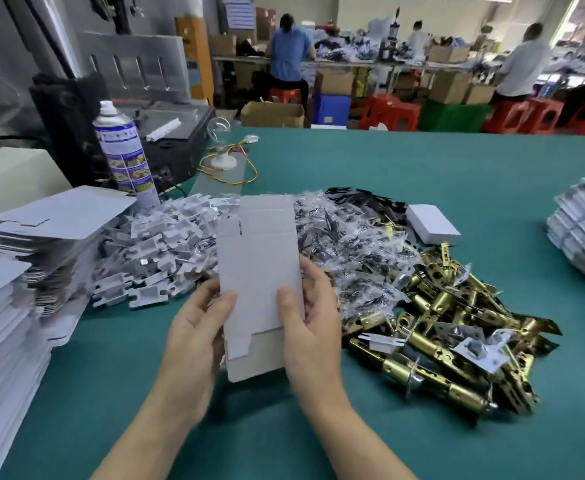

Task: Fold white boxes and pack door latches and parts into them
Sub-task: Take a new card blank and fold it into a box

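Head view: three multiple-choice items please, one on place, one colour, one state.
1. Where is the pile of brass-coloured metal door latches?
A. On the flat work table, at the person's right
B. At the person's left
C. On the floor
2. What colour is the table top?
A. Red
B. Teal green
C. White
3. What state is the white cardboard box blank in?
A. Closed, lying down
B. Crumpled
C. Flat, held by the left hand and right hand
Key: 1 A, heaped beside the right hand; 2 B, teal shows around every pile; 3 C, thumbs pinch its flat panel.
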{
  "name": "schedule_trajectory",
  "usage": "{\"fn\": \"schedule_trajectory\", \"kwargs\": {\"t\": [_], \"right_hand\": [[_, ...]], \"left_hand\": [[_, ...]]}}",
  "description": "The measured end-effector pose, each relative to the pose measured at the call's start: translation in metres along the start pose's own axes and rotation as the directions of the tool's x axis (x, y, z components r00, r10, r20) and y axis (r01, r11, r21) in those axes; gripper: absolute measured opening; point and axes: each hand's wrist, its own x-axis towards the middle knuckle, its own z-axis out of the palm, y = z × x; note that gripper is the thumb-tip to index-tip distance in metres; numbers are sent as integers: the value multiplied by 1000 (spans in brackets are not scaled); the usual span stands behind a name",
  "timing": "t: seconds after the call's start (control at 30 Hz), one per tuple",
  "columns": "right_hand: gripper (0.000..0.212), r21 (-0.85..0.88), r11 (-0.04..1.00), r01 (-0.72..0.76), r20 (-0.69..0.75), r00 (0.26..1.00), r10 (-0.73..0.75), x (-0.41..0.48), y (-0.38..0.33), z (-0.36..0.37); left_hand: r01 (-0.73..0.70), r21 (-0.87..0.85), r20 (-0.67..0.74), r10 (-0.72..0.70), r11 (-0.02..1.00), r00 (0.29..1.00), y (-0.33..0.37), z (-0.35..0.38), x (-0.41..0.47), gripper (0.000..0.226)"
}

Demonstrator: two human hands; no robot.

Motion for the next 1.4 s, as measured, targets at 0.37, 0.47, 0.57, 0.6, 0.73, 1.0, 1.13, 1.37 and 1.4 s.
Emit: {"fn": "schedule_trajectory", "kwargs": {"t": [0.37, 0.47, 0.57, 0.6, 0.73, 1.0, 1.13, 1.37, 1.4], "right_hand": [[44, -20, 971, -237, 326, 917, 230, -6, 3, 8], [67, -51, 976, -214, 397, 892, 216, -4, -2, 2], [95, -88, 979, -184, 483, 851, 204, -3, -7, -1], [97, -114, 979, -167, 508, 837, 202, -4, -8, -1], [105, -166, 976, -139, 540, 816, 208, -6, -8, -1], [110, 41, 900, -433, 696, 659, 285, 1, -22, -4], [92, 221, 775, -592, 765, 598, 238, 7, -29, -13], [87, 318, 590, -742, 814, 533, 231, 13, -32, -25], [86, 296, 605, -739, 809, 531, 252, 12, -30, -24]], "left_hand": [[5, 139, 188, -32, 990, 982, 5, -30, -2, 106], [12, 115, 209, -37, 993, 977, 5, -24, -2, 117], [1, 80, 166, -14, 997, 986, 5, -26, 0, 120], [-1, 78, 164, -12, 997, 986, 5, -28, 1, 122], [-55, 98, 208, 33, 994, 978, 4, -32, 3, 111], [-517, 563, 236, 474, 645, 848, 18, -19, 10, 36], [-601, 691, 385, 500, 401, 776, 38, -5, 19, 28], [-613, 700, 425, 477, 366, 769, 25, 11, 26, 42], [-607, 701, 418, 473, 375, 775, 21, 10, 24, 43]]}}
